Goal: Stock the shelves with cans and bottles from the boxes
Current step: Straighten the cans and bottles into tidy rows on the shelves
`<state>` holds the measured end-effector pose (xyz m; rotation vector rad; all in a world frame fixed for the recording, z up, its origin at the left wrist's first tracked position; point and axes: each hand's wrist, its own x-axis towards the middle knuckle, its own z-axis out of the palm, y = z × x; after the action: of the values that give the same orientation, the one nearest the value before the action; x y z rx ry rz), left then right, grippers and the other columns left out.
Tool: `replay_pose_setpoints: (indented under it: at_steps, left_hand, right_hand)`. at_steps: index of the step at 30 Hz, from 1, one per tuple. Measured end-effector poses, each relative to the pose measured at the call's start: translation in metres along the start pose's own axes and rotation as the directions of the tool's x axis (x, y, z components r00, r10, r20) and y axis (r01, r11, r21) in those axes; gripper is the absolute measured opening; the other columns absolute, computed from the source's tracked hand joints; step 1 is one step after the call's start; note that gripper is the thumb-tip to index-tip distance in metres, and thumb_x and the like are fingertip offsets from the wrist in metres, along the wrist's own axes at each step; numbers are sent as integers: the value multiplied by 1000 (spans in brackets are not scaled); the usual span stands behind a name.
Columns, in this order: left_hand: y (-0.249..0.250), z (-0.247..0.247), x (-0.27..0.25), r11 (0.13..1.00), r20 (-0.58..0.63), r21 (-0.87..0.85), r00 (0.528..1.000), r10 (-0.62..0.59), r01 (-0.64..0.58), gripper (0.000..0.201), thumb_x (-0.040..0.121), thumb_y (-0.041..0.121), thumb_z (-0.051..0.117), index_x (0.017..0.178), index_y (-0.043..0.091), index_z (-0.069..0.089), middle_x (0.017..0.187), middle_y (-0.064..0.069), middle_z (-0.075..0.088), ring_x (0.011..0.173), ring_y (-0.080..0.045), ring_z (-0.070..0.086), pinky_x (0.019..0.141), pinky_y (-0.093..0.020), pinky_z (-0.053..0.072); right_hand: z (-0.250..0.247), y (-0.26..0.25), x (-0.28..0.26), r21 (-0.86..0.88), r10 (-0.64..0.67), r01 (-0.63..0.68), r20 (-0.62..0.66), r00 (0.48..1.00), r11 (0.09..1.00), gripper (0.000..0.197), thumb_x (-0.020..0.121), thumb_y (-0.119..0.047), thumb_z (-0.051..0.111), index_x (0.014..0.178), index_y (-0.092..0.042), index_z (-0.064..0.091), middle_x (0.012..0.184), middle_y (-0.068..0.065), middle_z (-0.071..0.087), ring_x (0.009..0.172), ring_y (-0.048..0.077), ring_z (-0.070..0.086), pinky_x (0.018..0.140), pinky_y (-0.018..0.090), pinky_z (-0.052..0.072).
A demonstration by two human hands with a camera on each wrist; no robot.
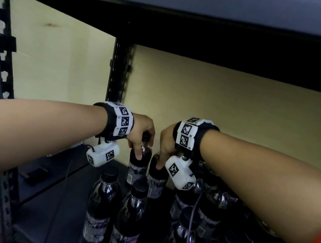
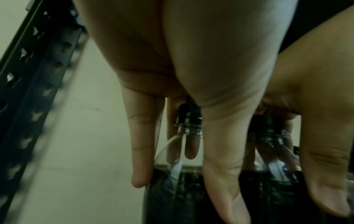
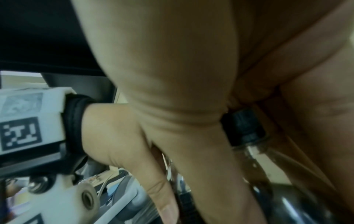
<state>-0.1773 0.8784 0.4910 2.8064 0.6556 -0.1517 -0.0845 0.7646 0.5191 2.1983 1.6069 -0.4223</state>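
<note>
now each hand, left hand [image 1: 141, 131] and right hand [image 1: 166, 142], grasps a heavy, slick cola bottle [image 1: 138, 164] by its neck beside the shelf post [image 1: 119, 72].

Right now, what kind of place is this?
Likely a stockroom or storage area. Slotted metal shelving upright, a shelf deck crowded with dark capped bottles, and plain wall behind. Both hands each grip a bottle's top.
</note>
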Motion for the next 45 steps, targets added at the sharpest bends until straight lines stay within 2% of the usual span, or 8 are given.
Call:
replay_pose_setpoints:
  at_steps: [2,9,14,20,31,35,39,45]
  left_hand:
    - [0,6,-5,1000,31,7,999,13,-14,46,60,25,98,97,26,70,86,7,69,79,-16,70,70,-28,60]
    - [-1,17,-12,1000,57,-15,998,22,-21,46,61,24,98,98,26,71,75,12,69,63,-9,68,61,-22,55]
    - [1,16,-13,1000,56,-25,998,2,0,54,61,22,98,109,18,73,85,7,71,57,-7,67,60,-21,55]
    - [4,15,-16,999,64,43,998,-19,17,64,49,36,100,108,25,77,92,10,75,86,-15,74,81,-33,62]
    - [26,13,-21,982,108,179,990,-88,68,42,54,35,100,81,27,68,73,7,72,76,-19,75,72,-32,63]
    - [32,5,-24,966,170,233,973,-157,116,61,59,38,97,110,18,70,98,3,74,73,-10,70,59,-24,59]
    - [42,-21,-24,973,205,162,959,-196,165,83,61,44,95,134,24,59,127,4,65,108,-14,65,84,-35,62]
    - [83,-53,-2,988,110,103,986,-129,117,75,69,54,87,132,26,59,118,10,64,107,-12,66,91,-38,59]
  right_hand:
    - [4,-6,-1,-94,34,-36,-19,999,995,33,77,-51,82,78,-20,71,75,-5,72,64,11,62,61,20,52]
    - [15,-20,-4,-212,-31,29,-3,1000,977,32,89,-45,73,74,-21,58,71,-5,59,59,7,52,42,12,43]
    - [16,-18,-5,-173,-8,3,-27,1000,985,33,83,-50,78,72,-22,62,58,-8,63,57,8,54,53,19,43]
    - [23,-15,0,-81,-7,2,-59,998,997,41,72,-55,85,87,-18,74,89,0,76,70,14,63,75,27,56]
    - [26,-18,-11,-33,5,-6,-35,999,999,31,78,-44,84,73,-22,64,81,-3,68,77,15,65,73,25,54]
    - [13,-9,-26,75,41,-36,-74,996,997,34,75,-47,86,86,-17,73,86,-2,73,67,14,65,70,27,56]
    - [-4,19,-48,194,114,-88,-127,985,977,59,76,-48,85,117,-10,67,107,6,75,87,22,73,69,30,59]
    - [-16,91,-76,243,248,-186,-258,934,952,42,74,-42,87,101,-12,73,94,3,77,81,21,75,77,39,63]
